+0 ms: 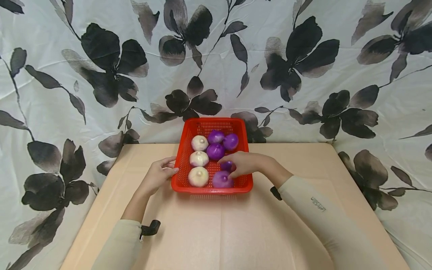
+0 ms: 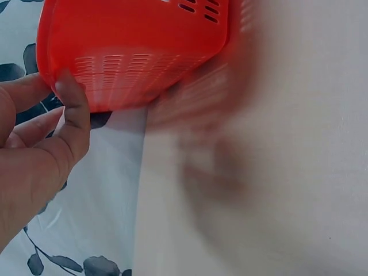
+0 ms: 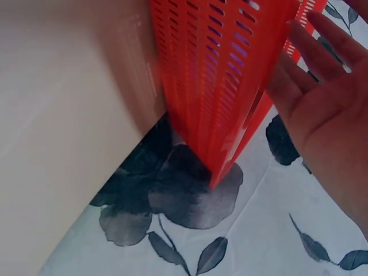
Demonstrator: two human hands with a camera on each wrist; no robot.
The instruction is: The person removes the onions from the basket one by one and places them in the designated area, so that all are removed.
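A red plastic basket [image 1: 212, 190] with slotted walls holds three pale onions, among them a white onion [image 1: 198, 177], in a column on its left. Several purple onions, such as the large purple onion [image 1: 222, 180] at the front, fill its right side. My left hand [image 1: 159, 173] grips the basket's left rim, with the thumb against the outer wall in the left wrist view. Reaching over the right rim, my right hand [image 1: 243, 164] pinches a purple onion [image 1: 226, 166] between fingers and thumb. That onion is partly hidden by the fingers; in the right wrist view the basket wall covers it.
The basket stands on a light wooden table [image 1: 221, 232], near its back edge. Behind and beside the table hangs a white cloth [image 1: 249, 22] with dark flower prints. A black strap [image 1: 150, 228] sits at the left wrist.
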